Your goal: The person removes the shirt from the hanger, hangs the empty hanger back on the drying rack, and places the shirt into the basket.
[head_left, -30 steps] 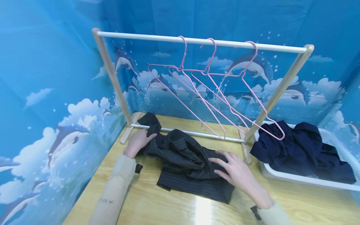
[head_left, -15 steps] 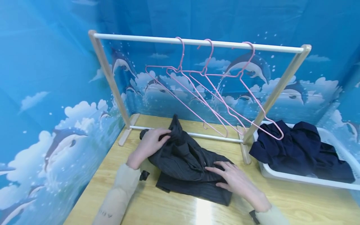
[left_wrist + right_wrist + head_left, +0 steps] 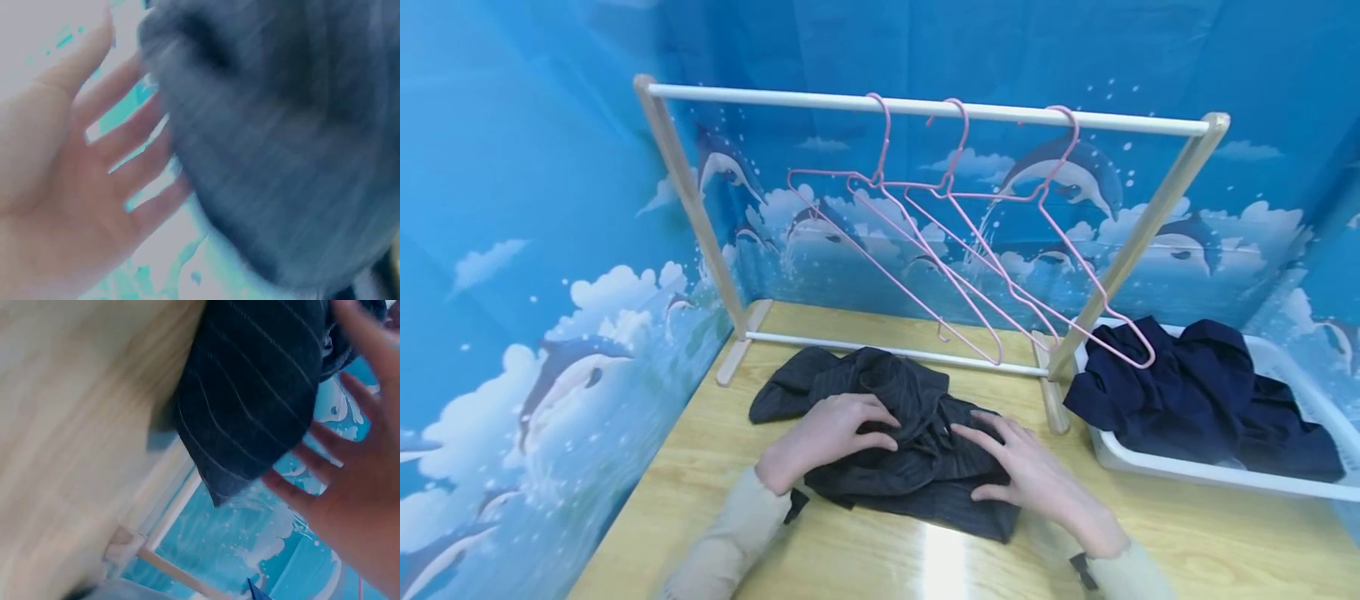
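Note:
A crumpled dark pinstriped garment (image 3: 913, 467) lies on the table in front of the rack; its exact kind cannot be told from the folds. My left hand (image 3: 831, 433) is over its left-middle part, thumb and fingers apart. In the left wrist view the fingers of that hand (image 3: 106, 162) spread out against the blurred cloth (image 3: 281, 144). At the right end of the garment, my right hand (image 3: 1037, 479) touches the cloth with spread fingers. The right wrist view has those fingertips along the edge of the striped fabric (image 3: 250, 394).
Behind the garment stands a rack with a white top rail (image 3: 760, 96) and wooden posts. Several pink hangers (image 3: 992, 250) hang from it. To the right is a white basket (image 3: 1225, 477) with dark navy clothing (image 3: 1195, 400). A dolphin-print curtain (image 3: 550, 250) surrounds the wooden table (image 3: 700, 467).
My left hand has moved right and nearer, letting go of the garment's left part, which it had lifted and folded over. That cloth has dropped flat. My right hand has hardly moved.

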